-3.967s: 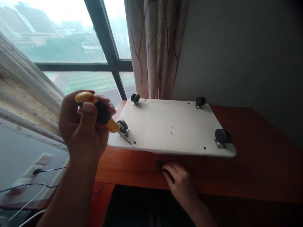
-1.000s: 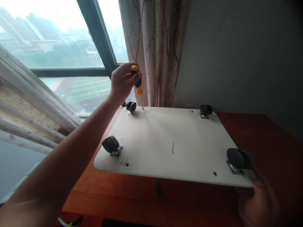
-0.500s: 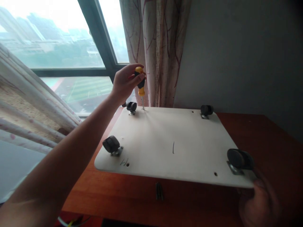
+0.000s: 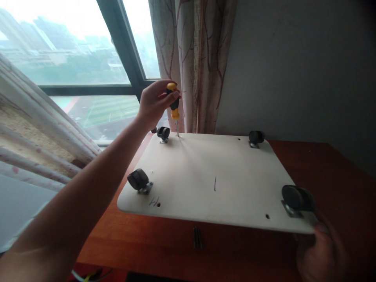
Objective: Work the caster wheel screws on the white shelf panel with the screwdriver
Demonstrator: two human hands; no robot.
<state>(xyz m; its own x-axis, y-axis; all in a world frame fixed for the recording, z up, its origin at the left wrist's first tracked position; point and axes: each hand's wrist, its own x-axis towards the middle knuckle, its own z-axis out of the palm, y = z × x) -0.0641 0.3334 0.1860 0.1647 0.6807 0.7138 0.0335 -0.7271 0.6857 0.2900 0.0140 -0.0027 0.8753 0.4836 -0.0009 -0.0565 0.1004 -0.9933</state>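
Observation:
My left hand (image 4: 155,101) is closed around the yellow and black handle of a screwdriver (image 4: 175,113). The screwdriver stands nearly upright, its tip at the far left edge of a white board (image 4: 205,164), where a hole or screw may be hidden under it. My right hand (image 4: 320,246) grips the board's near right corner, with the thumb on the edge and some fingers out of sight below. Black casters on metal plates sit at the board's corners: near left (image 4: 138,180), far left (image 4: 163,133), far right (image 4: 256,138) and near right (image 4: 297,198).
A few dark screws (image 4: 197,237) lie on the reddish-brown table (image 4: 132,235) in front of the board. Behind stand a patterned curtain (image 4: 202,66), a window frame (image 4: 126,51) and a grey wall (image 4: 293,70). Cables (image 4: 88,276) show at the bottom left.
The screwdriver handle and my left hand have shifted very slightly to the left. The board, casters and my right hand look the same.

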